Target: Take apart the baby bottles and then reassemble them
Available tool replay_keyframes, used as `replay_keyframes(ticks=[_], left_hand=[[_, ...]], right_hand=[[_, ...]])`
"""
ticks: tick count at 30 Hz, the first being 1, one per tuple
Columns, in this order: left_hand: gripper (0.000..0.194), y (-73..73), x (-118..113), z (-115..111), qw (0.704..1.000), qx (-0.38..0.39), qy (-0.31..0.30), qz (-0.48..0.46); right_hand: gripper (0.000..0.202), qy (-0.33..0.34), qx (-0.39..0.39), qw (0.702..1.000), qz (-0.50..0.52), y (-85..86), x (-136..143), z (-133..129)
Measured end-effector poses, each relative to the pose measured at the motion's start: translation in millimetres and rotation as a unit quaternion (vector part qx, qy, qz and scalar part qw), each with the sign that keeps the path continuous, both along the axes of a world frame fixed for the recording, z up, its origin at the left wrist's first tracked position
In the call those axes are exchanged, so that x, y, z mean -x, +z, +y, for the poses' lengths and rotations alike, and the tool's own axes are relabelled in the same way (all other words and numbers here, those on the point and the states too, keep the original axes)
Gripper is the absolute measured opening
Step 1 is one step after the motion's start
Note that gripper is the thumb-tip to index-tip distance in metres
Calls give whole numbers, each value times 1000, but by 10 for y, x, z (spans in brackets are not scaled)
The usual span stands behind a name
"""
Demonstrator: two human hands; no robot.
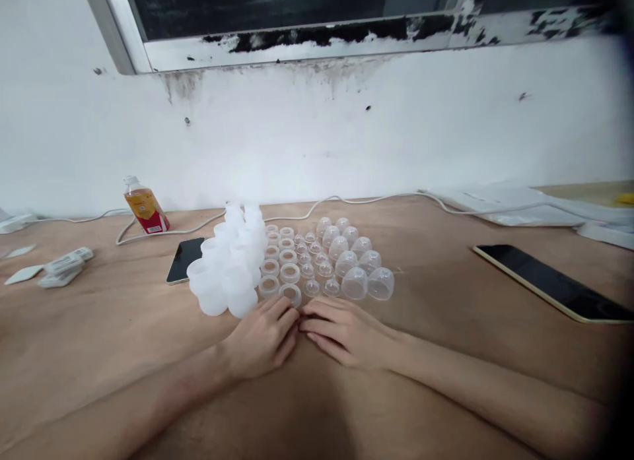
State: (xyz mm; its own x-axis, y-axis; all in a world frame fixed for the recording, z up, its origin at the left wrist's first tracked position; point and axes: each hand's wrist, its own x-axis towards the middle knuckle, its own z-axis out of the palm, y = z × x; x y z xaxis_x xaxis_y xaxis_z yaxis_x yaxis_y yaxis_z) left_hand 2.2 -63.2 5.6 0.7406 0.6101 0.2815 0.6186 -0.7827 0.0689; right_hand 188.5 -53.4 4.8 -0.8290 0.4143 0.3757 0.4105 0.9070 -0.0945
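Note:
My left hand [265, 334] rests on the table with its fingers curled, just in front of the white rings [290, 273]. Beside it, my right hand [341, 331] lies with fingers bent and pressed together, its fingertips meeting those of the left. Whatever may be between the fingertips is hidden. Beyond the hands stand rows of parts: frosted white bottles [228, 282] on the left, then the rings in two columns, small clear nipple-shaped pieces [325, 269], and clear domed caps [354, 283] on the right.
A phone [184, 261] lies left of the bottles, and a larger one [549, 282] at the right. A drink bottle [146, 208] stands at the back left near a white cable [341, 198]. White packets [62, 268] lie far left; plastic bags [505, 206] lie back right.

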Motion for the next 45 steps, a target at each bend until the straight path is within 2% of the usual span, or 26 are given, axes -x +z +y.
replay_keyframes(ticks=[4, 10, 13, 16, 20, 23, 45], left_hand=[[15, 3, 39, 79, 999, 23, 0, -38], [21, -17, 40, 52, 997, 45, -9, -64], [23, -31, 81, 36, 996, 56, -13, -66], [31, -8, 147, -9, 995, 80, -14, -65], [46, 55, 234, -77, 992, 126, -13, -21], [48, 71, 262, -87, 990, 139, -13, -6], [47, 79, 242, -62, 990, 138, -28, -11]], right_hand=[[26, -27, 21, 999, 7, 21, -13, 17], [30, -34, 23, 999, -15, -6, -95, 18], [34, -41, 53, 997, -32, -14, -146, 16], [38, -32, 104, 993, -54, 12, -188, 10], [52, 10, 139, 985, -104, 71, -238, 9], [57, 21, 147, 981, -129, 90, -256, 17], [53, 15, 150, 981, -119, 94, -256, 51]])
